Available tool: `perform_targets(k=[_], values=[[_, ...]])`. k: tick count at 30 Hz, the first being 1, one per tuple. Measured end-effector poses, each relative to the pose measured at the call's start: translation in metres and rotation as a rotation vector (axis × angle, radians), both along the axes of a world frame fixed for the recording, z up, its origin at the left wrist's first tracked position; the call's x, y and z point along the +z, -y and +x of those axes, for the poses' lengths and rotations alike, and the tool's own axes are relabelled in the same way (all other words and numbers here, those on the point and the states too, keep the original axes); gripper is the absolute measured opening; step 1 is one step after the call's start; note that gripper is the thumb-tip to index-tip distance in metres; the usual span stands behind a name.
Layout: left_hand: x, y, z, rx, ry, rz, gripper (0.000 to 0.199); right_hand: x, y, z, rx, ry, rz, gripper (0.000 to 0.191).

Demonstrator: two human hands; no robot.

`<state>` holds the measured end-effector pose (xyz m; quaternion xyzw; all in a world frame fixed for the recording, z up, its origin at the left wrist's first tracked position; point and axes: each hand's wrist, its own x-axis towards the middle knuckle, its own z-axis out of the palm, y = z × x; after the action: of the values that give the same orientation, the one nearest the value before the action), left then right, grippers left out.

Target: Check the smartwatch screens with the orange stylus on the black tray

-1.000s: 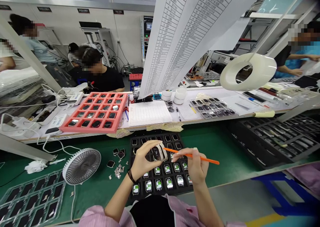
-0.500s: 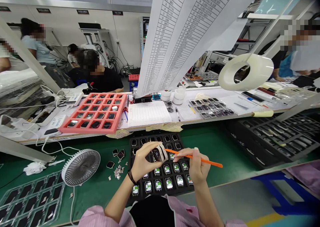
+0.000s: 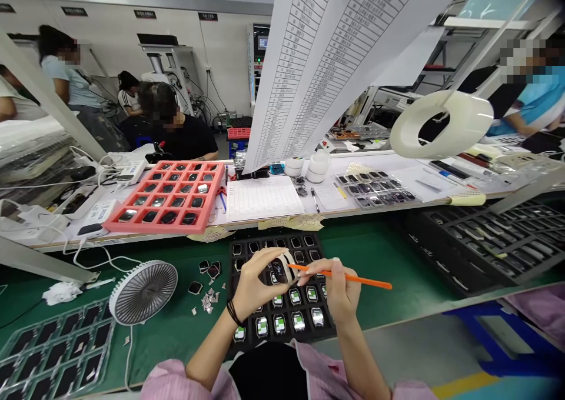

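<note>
1 smartwatch (image 3: 281, 269), dark glass, white-edged

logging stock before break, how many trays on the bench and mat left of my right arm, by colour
pink foam tray: 1
black tray: 1
clear plastic tray: 1
total: 3
</note>
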<state>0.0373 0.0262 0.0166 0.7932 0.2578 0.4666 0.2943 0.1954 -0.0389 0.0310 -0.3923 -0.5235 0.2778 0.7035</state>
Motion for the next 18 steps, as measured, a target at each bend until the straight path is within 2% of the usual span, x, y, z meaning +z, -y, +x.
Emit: perform_targets(k=[8,11,13,16,18], values=[[-0.004,0.000,-0.001,0.031,-0.040,-0.007,0.048,-0.004,0.000,-0.001,-0.069,0.149,0.010,0.045],[-0.001,0.000,-0.001,0.039,-0.077,-0.026,0.048,-0.009,-0.001,-0.003,-0.062,0.055,-0.024,0.046],[0.002,-0.001,-0.001,0.036,-0.124,-0.041,0.045,-0.013,-0.004,-0.005,-0.121,-0.078,-0.048,0.044],[0.004,-0.003,-0.002,0.055,-0.196,-0.054,0.044,-0.019,-0.011,-0.008,-0.187,-0.134,-0.198,0.032],[0.003,-0.004,-0.002,0.080,-0.227,-0.050,0.044,-0.022,-0.015,-0.013,-0.095,-0.109,-0.328,0.023]])
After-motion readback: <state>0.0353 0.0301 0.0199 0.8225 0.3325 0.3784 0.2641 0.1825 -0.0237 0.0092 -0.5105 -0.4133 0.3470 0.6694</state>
